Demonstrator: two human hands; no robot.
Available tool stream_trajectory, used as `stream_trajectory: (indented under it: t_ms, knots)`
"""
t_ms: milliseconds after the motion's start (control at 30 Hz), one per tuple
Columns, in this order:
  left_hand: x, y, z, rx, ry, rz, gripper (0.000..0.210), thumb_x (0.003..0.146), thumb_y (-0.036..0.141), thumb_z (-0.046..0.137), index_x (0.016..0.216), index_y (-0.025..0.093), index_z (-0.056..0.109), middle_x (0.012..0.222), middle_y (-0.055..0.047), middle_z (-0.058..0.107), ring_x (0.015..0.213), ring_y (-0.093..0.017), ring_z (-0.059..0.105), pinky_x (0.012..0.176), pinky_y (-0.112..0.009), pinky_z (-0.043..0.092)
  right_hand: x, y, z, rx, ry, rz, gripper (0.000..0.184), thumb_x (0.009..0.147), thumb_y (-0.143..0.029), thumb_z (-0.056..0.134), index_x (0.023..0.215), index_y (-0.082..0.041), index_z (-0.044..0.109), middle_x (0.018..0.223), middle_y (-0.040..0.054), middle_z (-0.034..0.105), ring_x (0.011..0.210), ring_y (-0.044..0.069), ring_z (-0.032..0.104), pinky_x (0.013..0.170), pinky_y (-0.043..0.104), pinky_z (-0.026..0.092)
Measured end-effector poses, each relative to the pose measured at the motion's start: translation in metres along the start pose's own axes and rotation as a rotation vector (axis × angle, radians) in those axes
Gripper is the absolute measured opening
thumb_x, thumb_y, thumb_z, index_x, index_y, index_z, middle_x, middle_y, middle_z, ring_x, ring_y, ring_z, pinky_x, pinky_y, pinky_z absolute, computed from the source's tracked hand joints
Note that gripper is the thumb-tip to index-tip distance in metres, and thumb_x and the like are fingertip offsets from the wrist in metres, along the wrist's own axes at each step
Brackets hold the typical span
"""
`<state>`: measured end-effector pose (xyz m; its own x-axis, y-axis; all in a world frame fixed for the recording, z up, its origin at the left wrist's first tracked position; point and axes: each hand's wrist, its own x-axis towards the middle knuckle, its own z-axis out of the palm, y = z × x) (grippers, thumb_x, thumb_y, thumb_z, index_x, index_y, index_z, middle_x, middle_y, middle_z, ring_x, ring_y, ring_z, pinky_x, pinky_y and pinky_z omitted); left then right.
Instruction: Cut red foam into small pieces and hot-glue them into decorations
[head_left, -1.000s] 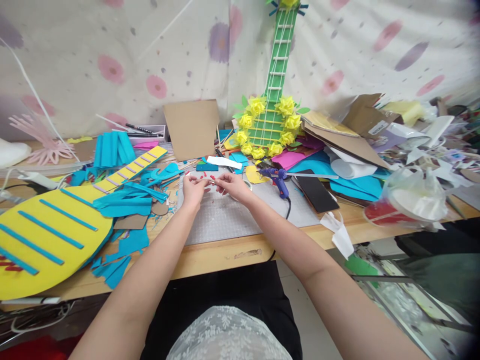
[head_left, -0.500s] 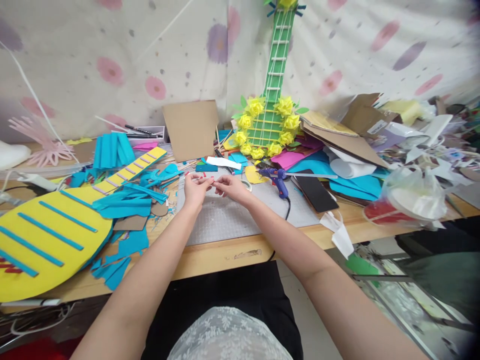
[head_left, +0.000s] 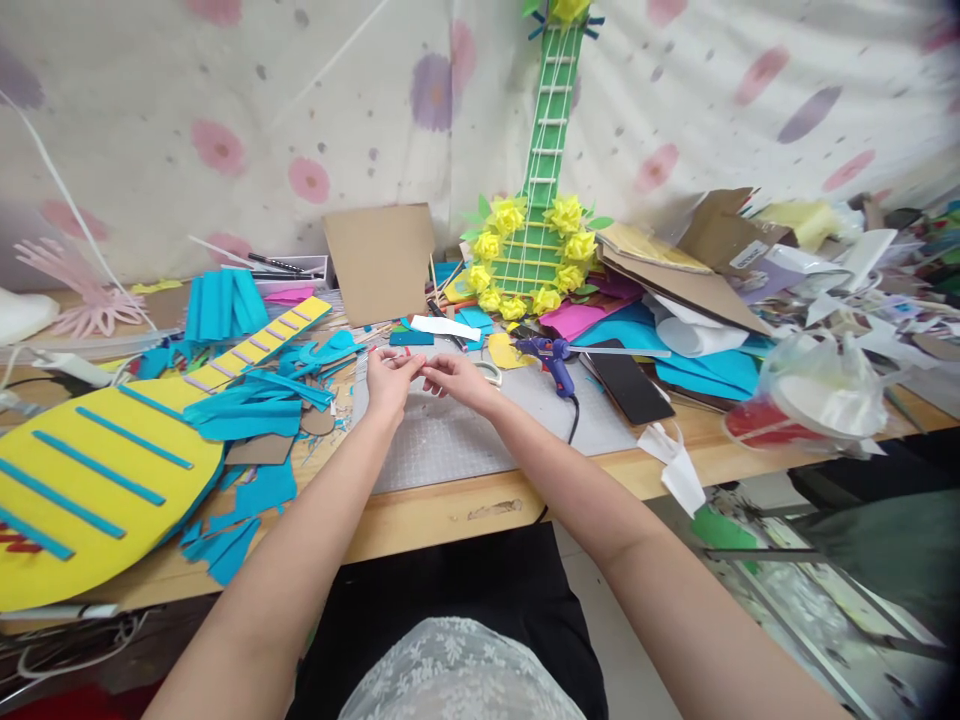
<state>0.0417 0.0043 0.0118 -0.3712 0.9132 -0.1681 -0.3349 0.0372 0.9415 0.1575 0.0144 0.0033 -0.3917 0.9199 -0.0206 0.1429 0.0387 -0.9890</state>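
Note:
My left hand point(head_left: 391, 378) and my right hand point(head_left: 454, 379) meet fingertip to fingertip above a grey cutting mat point(head_left: 450, 450). Both are pinched closed; whatever lies between the fingers is too small or hidden to name. Just behind the right hand, a pale ring-shaped handle point(head_left: 490, 373) shows on the mat. Beyond the hands lie a white strip point(head_left: 445, 327) and a dark teal piece point(head_left: 411, 339). A blue glue gun point(head_left: 555, 365) rests to the right, its cord running over the mat's edge.
A yellow paper guitar point(head_left: 97, 480) with blue strips lies at left among blue scraps point(head_left: 255, 410). A green guitar point(head_left: 536, 230) ringed with yellow flowers leans at the back. A phone point(head_left: 634, 385), cardboard point(head_left: 690, 270) and a bagged red-and-white tub point(head_left: 810, 405) crowd the right.
The hands stay pinched together in nearly the same place, with slight finger movement. The whole view has shifted a little; nothing on the table has visibly moved.

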Motion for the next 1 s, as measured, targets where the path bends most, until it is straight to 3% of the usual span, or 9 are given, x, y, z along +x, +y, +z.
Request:
stream_trajectory:
  t_ms: [200, 367, 567, 733, 900, 1000]
  knots:
    - [0.004, 0.005, -0.004, -0.008, -0.051, -0.006, 0.038, 0.064, 0.011, 0.069, 0.085, 0.019, 0.039, 0.069, 0.0, 0.065, 0.059, -0.011, 0.063, 0.065, -0.027, 0.052, 0.007, -0.003, 0.005, 0.063, 0.006, 0.056, 0.017, 0.082, -0.027, 0.052, 0.07, -0.016, 0.053, 0.056, -0.0031, 0.059, 0.047, 0.005, 0.052, 0.046, 0.016, 0.042]
    - [0.015, 0.008, -0.013, 0.01, -0.011, 0.065, 0.044, 0.057, 0.007, 0.072, 0.082, 0.019, 0.037, 0.059, 0.006, 0.06, 0.053, -0.009, 0.061, 0.064, -0.025, 0.05, 0.015, -0.007, 0.011, 0.038, -0.007, 0.007, 0.009, 0.08, -0.025, 0.056, 0.078, -0.016, 0.056, 0.058, -0.0035, 0.059, 0.048, 0.005, 0.052, 0.047, 0.016, 0.042]
    - [0.014, 0.02, -0.019, 0.013, -0.057, -0.008, 0.045, 0.059, 0.016, 0.074, 0.086, 0.019, 0.038, 0.066, 0.003, 0.063, 0.059, -0.012, 0.064, 0.066, -0.027, 0.051, 0.02, -0.007, 0.022, 0.121, 0.026, -0.005, 0.007, 0.082, -0.024, 0.053, 0.079, -0.017, 0.054, 0.054, -0.0052, 0.058, 0.044, 0.004, 0.05, 0.045, 0.016, 0.04]
    - [0.016, 0.017, -0.022, -0.019, -0.041, -0.042, 0.042, 0.06, 0.007, 0.07, 0.084, 0.019, 0.038, 0.066, 0.002, 0.063, 0.062, -0.012, 0.064, 0.069, -0.03, 0.052, 0.02, 0.001, 0.026, 0.08, 0.021, 0.034, 0.013, 0.08, -0.029, 0.056, 0.077, -0.017, 0.056, 0.055, -0.004, 0.059, 0.046, 0.006, 0.051, 0.047, 0.017, 0.041]
    - [0.017, 0.013, -0.025, -0.012, -0.037, -0.086, 0.043, 0.059, 0.003, 0.07, 0.082, 0.019, 0.038, 0.061, 0.004, 0.059, 0.06, -0.012, 0.064, 0.069, -0.03, 0.053, 0.012, 0.009, 0.032, -0.047, 0.137, 0.006, 0.014, 0.08, -0.031, 0.054, 0.075, -0.018, 0.055, 0.057, -0.0038, 0.059, 0.046, 0.006, 0.049, 0.046, 0.018, 0.039]
    - [0.013, 0.011, -0.028, -0.023, -0.075, -0.123, 0.037, 0.064, 0.009, 0.069, 0.084, 0.019, 0.039, 0.065, 0.002, 0.061, 0.061, -0.012, 0.064, 0.068, -0.029, 0.054, 0.008, 0.008, 0.038, 0.008, 0.179, 0.038, 0.017, 0.08, -0.031, 0.053, 0.068, -0.018, 0.051, 0.056, -0.0037, 0.058, 0.045, 0.007, 0.049, 0.045, 0.018, 0.039]
